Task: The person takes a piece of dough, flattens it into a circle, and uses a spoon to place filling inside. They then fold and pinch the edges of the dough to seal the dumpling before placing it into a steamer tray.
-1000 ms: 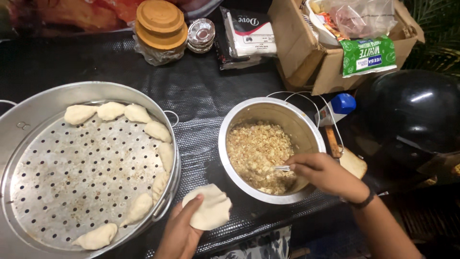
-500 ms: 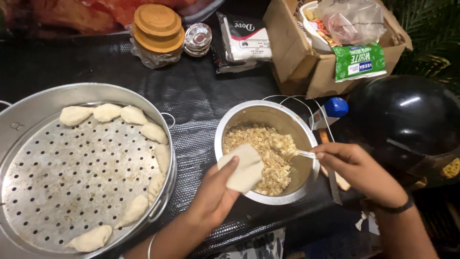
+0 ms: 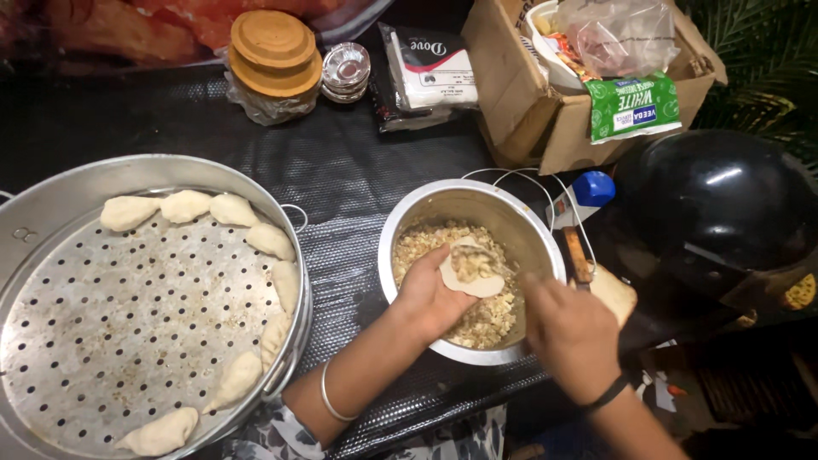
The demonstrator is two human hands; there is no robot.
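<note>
Dark tabletop (image 3: 341, 170) under a black textured sheet is carrying the whole setup; lighting is dim, with clutter along the far edge.

Left hand (image 3: 430, 298) is hovering over the steel bowl (image 3: 520, 230), palm up and fingers loosely curled, cradling a round dough wrapper (image 3: 486, 283). A small heap of crumbly filling is already sitting in the wrapper's middle. Right hand (image 3: 575, 336) is partly closed beside it, at the bowl's near rim; a spoon seems to be running from it toward the wrapper, but I cannot tell the grip for certain, since the back of the hand is hiding the fingers.

Bowl is still holding a good layer of tan filling (image 3: 486, 319).

Perforated steamer tray (image 3: 111, 315) is lying to the left, well apart from the bowl. Nine folded dumplings (image 3: 271, 241) are lining its far and right rim and curving round to the near edge; the centre and left side are standing bare.

Judgement: this wrapper is being filled but is not yet folded or sealed. Work appears to be at an early-to-middle stage, with much tray space and filling remaining.

A cardboard box (image 3: 520, 102), a wooden-lidded jar (image 3: 274, 60) and a black helmet (image 3: 724, 204) are standing around the back and right.
</note>
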